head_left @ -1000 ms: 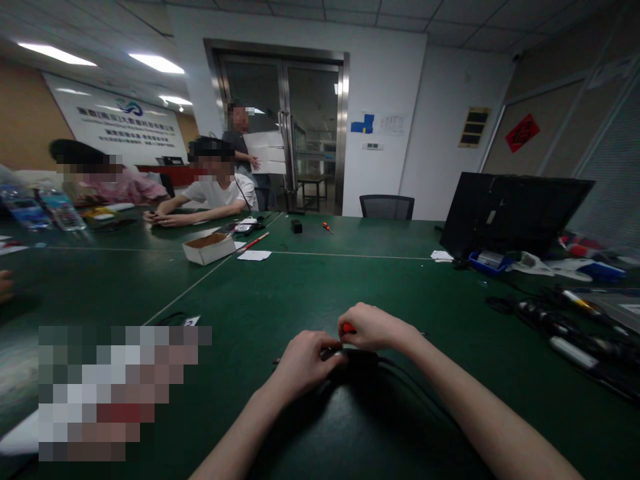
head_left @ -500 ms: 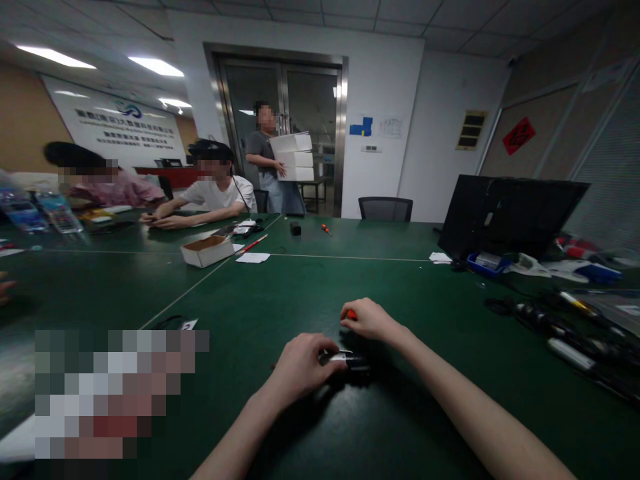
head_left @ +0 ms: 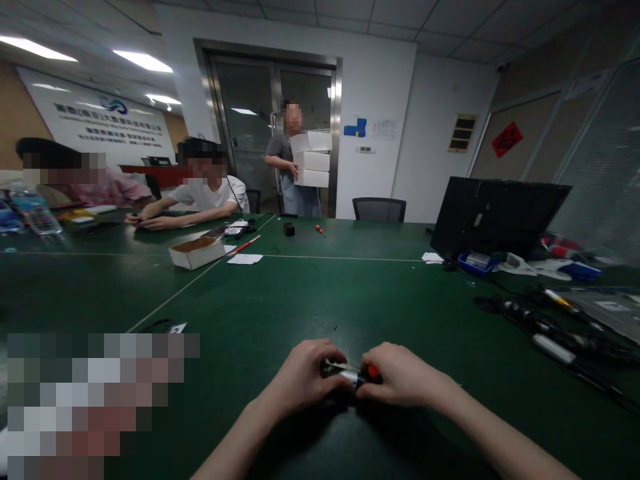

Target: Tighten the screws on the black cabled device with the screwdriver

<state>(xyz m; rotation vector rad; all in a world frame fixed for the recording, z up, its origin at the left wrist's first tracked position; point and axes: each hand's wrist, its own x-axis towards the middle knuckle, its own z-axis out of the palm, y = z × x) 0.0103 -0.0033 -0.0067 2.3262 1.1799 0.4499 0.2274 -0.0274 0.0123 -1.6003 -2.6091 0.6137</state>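
My left hand [head_left: 313, 370] is closed around a small black-and-silver device [head_left: 353, 378] low over the green table; its kind is hard to make out between the fingers. Close against its right end is my right hand [head_left: 397, 373], fingers curled around a red-handled tool [head_left: 373, 371]. Only the red part of that tool shows clearly, and its far end is hidden. The two hands almost meet over the device. A tiny dark piece [head_left: 335, 327] lies on the table just beyond them.
An open white box [head_left: 197, 255] and papers [head_left: 245, 259] lie ahead left. A small screwdriver [head_left: 321, 231] rests farther back. Right: a monitor [head_left: 500, 217], a blue tray [head_left: 477, 263] and cables [head_left: 545, 327]. Across the table, people sit; a standing person carries white boxes [head_left: 313, 160].
My right hand has come down and nearer, bringing the red-handled tool to the device in my left hand. The view has shifted slightly, and the person with the boxes has moved right.
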